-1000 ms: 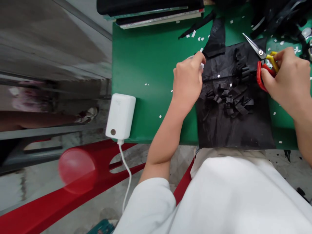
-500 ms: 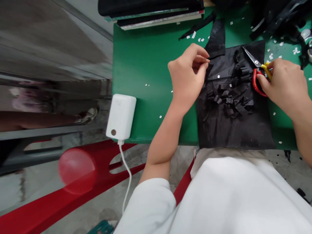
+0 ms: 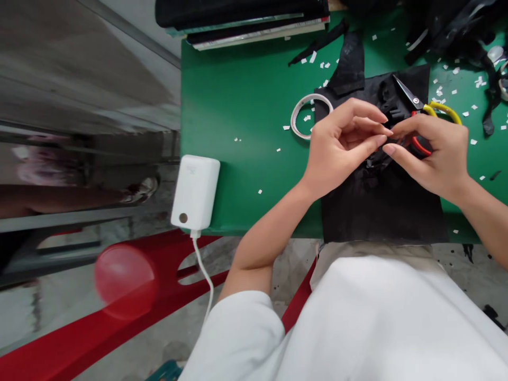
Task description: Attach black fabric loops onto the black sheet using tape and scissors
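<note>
grip unclear — left hand [image 3: 341,144], right hand [image 3: 433,153] fingertips [image 3: 388,150] touching

A person in white sleeves brings the left hand [image 3: 341,143] and right hand [image 3: 432,153] together, fingertips touching, over a black sheet [image 3: 381,211] strewn with cut black strips [image 3: 391,108] on a green table [image 3: 238,95]; whether the fingers pinch anything cannot be made out. Scissors [image 3: 415,100] with red and yellow handles lie partly hidden just behind the right hand, and a roll of clear tape [image 3: 296,108] sits just beyond the left. A white charger [image 3: 195,191] rests at the table's near edge, its cable [image 3: 204,275] hanging down, with white paper scraps [image 3: 313,57] scattered about.
</note>
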`<state>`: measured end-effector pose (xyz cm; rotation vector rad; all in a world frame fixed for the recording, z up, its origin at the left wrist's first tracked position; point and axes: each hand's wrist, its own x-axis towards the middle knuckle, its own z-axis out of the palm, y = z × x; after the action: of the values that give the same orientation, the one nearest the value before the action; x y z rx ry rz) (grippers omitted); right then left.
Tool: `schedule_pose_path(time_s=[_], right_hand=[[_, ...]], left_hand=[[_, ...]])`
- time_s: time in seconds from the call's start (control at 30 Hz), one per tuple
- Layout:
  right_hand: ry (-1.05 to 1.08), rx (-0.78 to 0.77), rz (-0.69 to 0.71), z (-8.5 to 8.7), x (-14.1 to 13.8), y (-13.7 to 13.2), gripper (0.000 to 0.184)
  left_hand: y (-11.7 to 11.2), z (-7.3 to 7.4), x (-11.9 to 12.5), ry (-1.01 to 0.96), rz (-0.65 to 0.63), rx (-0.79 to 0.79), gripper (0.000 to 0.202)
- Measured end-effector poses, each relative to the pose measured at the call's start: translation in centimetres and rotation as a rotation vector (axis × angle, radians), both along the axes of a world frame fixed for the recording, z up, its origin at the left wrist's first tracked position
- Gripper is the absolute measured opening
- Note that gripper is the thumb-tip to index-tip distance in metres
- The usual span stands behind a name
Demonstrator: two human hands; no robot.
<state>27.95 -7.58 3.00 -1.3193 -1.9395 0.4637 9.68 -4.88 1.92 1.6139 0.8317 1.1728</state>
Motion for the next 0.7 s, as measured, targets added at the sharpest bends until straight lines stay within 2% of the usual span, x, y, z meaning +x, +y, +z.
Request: schedule_pose_path(time_s=[0.3, 0.47, 0.6, 0.7], right_hand=[[0.153, -0.065, -0.129, -0.02, -0.12, -0.43, 0.028], [0.268, -0.075, -0.117, -0.42, -0.09, -0.17, 0.022], [0.336, -0.046, -0.119, -0.53, -0.29, -0.03, 0.017], [0.328, -0.096, -0.140, -0.54, -0.45, 0.00, 0.021]], left_hand=[[-0.07, 0.22, 0.37, -0.002, 0.047, -0.103, 0.018], [-0.18, -0.15, 0.36, 0.031, 0.188, 0.003, 0.019], [-0.52, -0.36, 0.70, 0.011, 0.184, 0.018, 0.017], [-0.82, -0.51, 0.99, -0.018, 0.170, -0.014, 0.012]])
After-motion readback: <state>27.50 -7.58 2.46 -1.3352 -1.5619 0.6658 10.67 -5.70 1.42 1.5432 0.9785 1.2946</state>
